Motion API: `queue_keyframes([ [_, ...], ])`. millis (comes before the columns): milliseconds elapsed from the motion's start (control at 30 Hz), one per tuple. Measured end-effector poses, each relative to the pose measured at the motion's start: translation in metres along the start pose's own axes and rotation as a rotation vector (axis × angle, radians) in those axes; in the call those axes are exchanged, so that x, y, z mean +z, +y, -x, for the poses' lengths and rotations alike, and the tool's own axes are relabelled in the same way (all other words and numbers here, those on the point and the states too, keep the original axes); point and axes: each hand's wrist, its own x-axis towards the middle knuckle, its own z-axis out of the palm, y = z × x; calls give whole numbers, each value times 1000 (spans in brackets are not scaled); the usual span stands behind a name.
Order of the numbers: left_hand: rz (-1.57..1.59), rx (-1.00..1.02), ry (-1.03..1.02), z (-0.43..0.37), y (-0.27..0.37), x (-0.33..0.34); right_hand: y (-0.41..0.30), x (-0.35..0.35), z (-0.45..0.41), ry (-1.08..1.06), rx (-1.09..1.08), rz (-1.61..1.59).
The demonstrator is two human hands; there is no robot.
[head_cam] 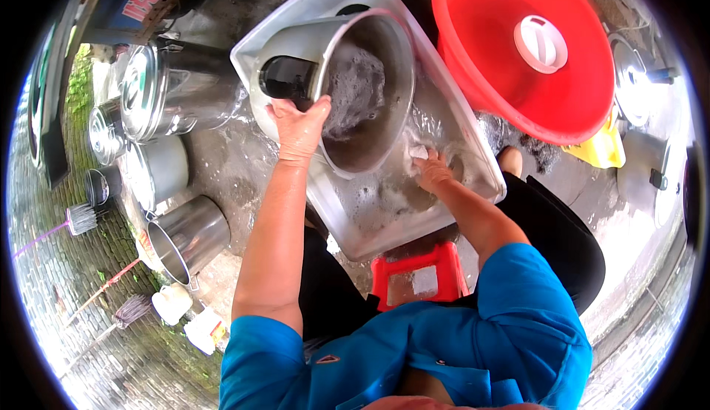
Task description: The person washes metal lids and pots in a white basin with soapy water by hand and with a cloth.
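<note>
A large pale-grey barrel [366, 149] with black side handles lies tilted in a whitish plastic tub [388, 238], its mouth turned to the right. Foamy water covers part of its inside. My left hand [299, 127] grips the barrel's rim beside the near black handle [288, 78], thumb and fingers spread around the edge. Down in the tub's cloudy, sudsy water is my right hand [434, 172]. Its fingers press on a small whitish cloth or sponge [419, 153], blurred by splashing. The lower part of that hand's grip is hidden.
A big red basin [471, 32] with a white plastic piece [541, 43] inside stands at the tub's right. Lidded steel pots [188, 85] and an open steel pot [194, 235] line the left. A red plastic stool [383, 282] stands below the tub.
</note>
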Motion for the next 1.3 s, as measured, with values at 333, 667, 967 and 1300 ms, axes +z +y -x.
queue_keyframes([
  [333, -124, -70, -39, 13, -3, -3, -135, -160, 23, -359, -457, -2020],
  [667, -172, 21, 96, 24, -4, -7, -149, -78, -34, -383, -586, -450],
  [967, -45, -56, -103, 19, 10, -8, -125, -176, -164, 442, -553, 1065],
  [1300, 242, -84, -83, 16, 27, -8, -166, 2, -153, 138, -404, 320],
])
